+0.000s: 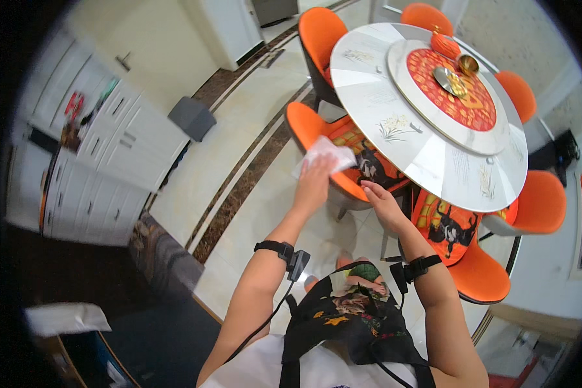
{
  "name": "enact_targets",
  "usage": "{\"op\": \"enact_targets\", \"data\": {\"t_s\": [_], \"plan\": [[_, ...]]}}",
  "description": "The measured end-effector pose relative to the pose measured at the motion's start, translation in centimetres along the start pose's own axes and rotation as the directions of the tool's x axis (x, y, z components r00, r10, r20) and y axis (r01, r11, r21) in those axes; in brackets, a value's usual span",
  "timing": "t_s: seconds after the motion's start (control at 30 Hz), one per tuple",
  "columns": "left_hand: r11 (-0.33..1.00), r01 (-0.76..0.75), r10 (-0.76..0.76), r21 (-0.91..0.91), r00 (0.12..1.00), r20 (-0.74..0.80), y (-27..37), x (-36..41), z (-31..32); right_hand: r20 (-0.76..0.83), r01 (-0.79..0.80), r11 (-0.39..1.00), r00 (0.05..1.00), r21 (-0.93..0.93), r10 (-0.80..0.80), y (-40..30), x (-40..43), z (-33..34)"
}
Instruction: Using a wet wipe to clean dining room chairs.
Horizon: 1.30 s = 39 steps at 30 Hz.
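Under my left hand (315,179) is a pale pinkish-white cloth (331,154), pressed on the backrest of an orange dining chair (304,121). My right hand (380,201) is beside the near end of that same backrest, its fingers slightly bent and holding nothing; whether the fingertips touch the chair I cannot tell. A patterned orange seat cushion (373,162) with a dark animal print lies on the chair's seat. The chair stands at a round white table (368,92), partly under its edge.
A marble turntable (400,82) carries a metal dish (444,80), a gold bowl (468,64) and an orange ornament (445,46). Another orange chair (480,274) stands right of my right forearm. A grey stool (192,118) is by white cabinets (140,145) at left.
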<state>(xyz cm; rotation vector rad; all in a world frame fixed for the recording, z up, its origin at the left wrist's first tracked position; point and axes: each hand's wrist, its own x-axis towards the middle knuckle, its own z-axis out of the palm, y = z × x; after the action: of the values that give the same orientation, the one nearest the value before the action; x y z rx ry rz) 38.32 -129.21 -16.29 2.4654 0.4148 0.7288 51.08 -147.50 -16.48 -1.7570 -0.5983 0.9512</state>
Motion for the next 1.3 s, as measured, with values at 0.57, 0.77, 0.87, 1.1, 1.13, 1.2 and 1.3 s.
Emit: {"op": "enact_targets", "data": {"t_s": [0.57, 0.77, 0.87, 1.1, 1.13, 1.2, 1.3], "plan": [[0.831, -0.464, -0.239, 0.306, 0.198, 0.951, -8.6, 21.6, 0.5, 0.47, 0.306, 0.922, 0.867, -0.238, -0.166, 3.9, 8.8, -1.3], [0.803, -0.574, 0.359, -0.163, 0.246, 0.9, -5.5, 16.7, -1.8, 0.287, 0.287, 0.9, 0.938, -0.33, -0.194, 4.4, 7.4, 0.7], [0.797, -0.559, 0.352, -0.229, 0.12, 0.928, -8.7, 16.3, -2.4, 0.257, 0.225, 0.865, 0.959, -0.448, -0.117, 1.4, 7.1, 1.8], [0.663, -0.677, 0.429, -0.319, -0.006, 0.903, -12.3, 15.5, -9.2, 0.298, 0.194, 0.775, 0.955, -0.602, -0.008, -1.5, 7.6, 11.4], [0.659, -0.68, 0.423, -0.321, -0.018, 0.906, -13.6, 15.2, -10.4, 0.292, 0.192, 0.782, 0.956, -0.593, -0.013, -2.4, 7.9, 13.3], [0.75, -0.625, 0.253, -0.219, -0.035, 0.967, -16.6, 14.1, -12.8, 0.395, 0.168, 0.802, 0.914, -0.573, 0.091, -3.8, 8.5, 16.8], [0.771, -0.604, 0.27, -0.203, 0.021, 0.963, -20.6, 11.9, -15.9, 0.462, 0.285, 0.873, 0.884, -0.396, -0.079, -2.9, 9.1, 20.8]]}}
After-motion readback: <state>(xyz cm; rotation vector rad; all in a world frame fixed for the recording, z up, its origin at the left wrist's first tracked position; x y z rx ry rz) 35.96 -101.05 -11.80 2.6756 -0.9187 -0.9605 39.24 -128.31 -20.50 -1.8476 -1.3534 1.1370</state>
